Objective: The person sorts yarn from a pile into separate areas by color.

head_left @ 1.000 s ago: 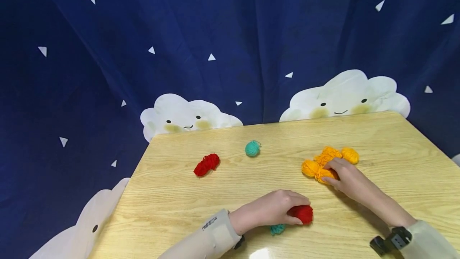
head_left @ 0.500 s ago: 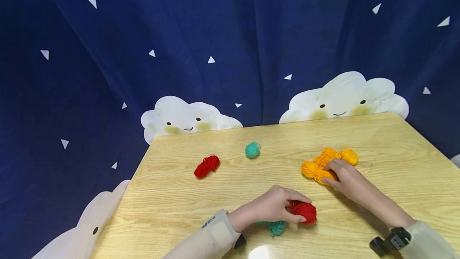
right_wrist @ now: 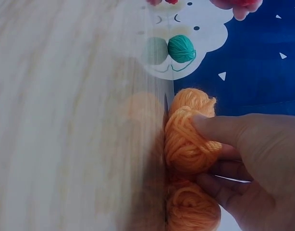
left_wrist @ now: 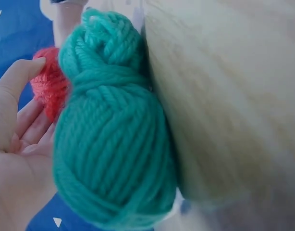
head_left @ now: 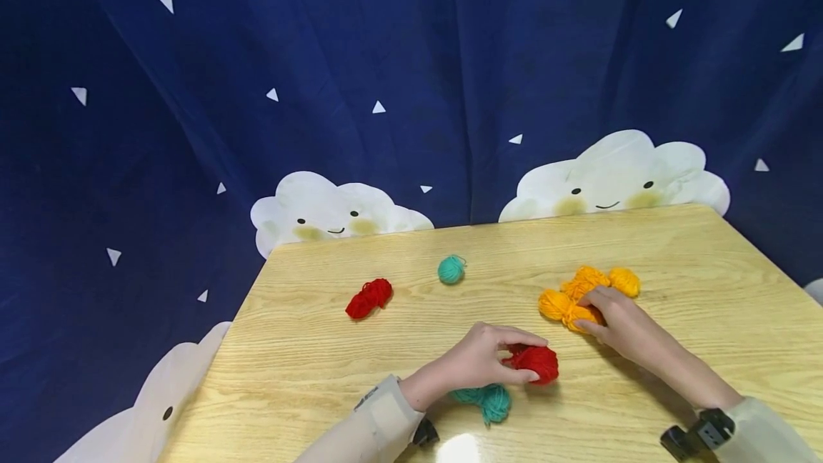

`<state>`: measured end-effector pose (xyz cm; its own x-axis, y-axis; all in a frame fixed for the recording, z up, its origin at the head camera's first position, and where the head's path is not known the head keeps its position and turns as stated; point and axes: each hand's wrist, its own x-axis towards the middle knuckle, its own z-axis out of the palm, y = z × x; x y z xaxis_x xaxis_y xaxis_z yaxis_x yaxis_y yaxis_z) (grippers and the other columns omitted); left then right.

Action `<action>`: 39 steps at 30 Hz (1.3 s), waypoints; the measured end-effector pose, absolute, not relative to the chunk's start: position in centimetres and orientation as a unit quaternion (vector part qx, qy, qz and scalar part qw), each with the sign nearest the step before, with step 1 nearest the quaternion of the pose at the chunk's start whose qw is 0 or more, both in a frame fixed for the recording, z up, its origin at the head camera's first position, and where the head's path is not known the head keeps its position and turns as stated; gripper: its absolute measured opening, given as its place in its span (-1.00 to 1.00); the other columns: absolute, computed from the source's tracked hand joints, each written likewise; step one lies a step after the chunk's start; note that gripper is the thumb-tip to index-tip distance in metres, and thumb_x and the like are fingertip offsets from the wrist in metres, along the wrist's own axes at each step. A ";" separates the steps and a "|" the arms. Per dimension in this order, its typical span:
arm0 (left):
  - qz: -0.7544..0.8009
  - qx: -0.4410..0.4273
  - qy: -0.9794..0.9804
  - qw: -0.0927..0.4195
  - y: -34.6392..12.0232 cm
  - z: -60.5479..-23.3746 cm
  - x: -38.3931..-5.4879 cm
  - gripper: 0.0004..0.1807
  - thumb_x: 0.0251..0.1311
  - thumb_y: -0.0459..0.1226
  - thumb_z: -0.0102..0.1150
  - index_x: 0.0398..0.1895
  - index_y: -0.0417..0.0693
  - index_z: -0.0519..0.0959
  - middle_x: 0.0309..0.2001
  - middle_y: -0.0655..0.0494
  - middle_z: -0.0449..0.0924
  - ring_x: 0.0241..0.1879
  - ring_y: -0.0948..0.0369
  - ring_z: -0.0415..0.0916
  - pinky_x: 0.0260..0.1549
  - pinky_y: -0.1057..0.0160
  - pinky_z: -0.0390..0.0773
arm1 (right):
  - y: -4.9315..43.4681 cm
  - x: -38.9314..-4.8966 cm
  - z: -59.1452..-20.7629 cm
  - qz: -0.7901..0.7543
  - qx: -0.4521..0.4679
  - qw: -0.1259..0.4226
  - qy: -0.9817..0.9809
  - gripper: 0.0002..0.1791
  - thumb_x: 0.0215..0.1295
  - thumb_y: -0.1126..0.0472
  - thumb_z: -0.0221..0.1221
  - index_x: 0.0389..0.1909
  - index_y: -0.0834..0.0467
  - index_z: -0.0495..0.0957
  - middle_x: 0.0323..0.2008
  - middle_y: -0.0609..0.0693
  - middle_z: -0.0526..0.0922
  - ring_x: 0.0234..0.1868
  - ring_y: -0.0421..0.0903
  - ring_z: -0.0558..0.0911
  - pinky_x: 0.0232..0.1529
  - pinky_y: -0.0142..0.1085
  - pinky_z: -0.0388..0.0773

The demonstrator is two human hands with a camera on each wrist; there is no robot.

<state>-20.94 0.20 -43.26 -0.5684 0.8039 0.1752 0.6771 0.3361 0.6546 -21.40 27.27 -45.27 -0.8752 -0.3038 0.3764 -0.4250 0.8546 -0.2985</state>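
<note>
My left hand (head_left: 482, 357) grips a red skein of yarn (head_left: 540, 364) between thumb and fingers near the table's front. Just in front of that wrist lies a teal skein (head_left: 494, 403), partly covered by the hand; it looms large as a tied teal bundle (left_wrist: 114, 144) in the left wrist view. On the right, my right hand (head_left: 622, 324) pinches an orange skein (head_left: 558, 304), thumb on one side and fingers behind. Touching or close behind it are another orange skein (head_left: 586, 279) and a yellow-orange ball (head_left: 625, 281).
A second red skein (head_left: 369, 299) lies at the left of the wooden table (head_left: 308, 363). Farther back sits a small teal yarn ball (head_left: 451, 269) with a loose end. A dark blue curtain (head_left: 360, 41) with clouds hangs behind the table's far edge.
My left hand has shifted slightly away from the table's front with the red skein, uncovering more of the teal skein. The right hand stays at the orange skein.
</note>
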 end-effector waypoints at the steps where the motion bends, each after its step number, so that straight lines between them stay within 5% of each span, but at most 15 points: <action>1: 0.359 0.450 0.813 0.088 0.0 -43.3 -21.0 -0.54 0.14 -0.22 0.39 0.15 0.02 0.61 0.10 0.11 0.68 -0.03 0.51 0.58 -0.18 0.68 0.51 | 27.2 -21.4 -45.3 0.190 0.192 0.160 -0.950 -0.74 0.03 0.22 0.44 -0.31 0.24 0.62 -0.33 0.04 0.64 -0.28 -0.04 0.59 -0.25 -0.11 0.58; 20: 0.485 0.358 0.793 0.095 -2.9 -44.2 -22.2 -0.54 0.15 -0.28 0.36 0.17 -0.03 0.59 0.14 0.05 0.64 0.06 0.37 0.58 0.05 0.54 0.51 | 27.2 -21.3 -45.4 0.179 0.193 0.155 -0.952 -0.71 0.04 0.22 0.43 -0.26 0.27 0.62 -0.31 0.07 0.64 -0.27 -0.02 0.60 -0.27 -0.11 0.58; 39: 0.542 0.306 0.780 0.058 -5.1 -44.7 -23.2 -0.54 0.12 -0.34 0.38 0.14 -0.08 0.61 0.13 0.02 0.65 0.07 0.22 0.61 0.07 0.46 0.55 | 27.1 -21.7 -45.7 0.177 0.193 0.151 -0.953 -0.73 0.05 0.22 0.42 -0.27 0.27 0.62 -0.32 0.06 0.63 -0.31 -0.07 0.57 -0.38 -0.25 0.51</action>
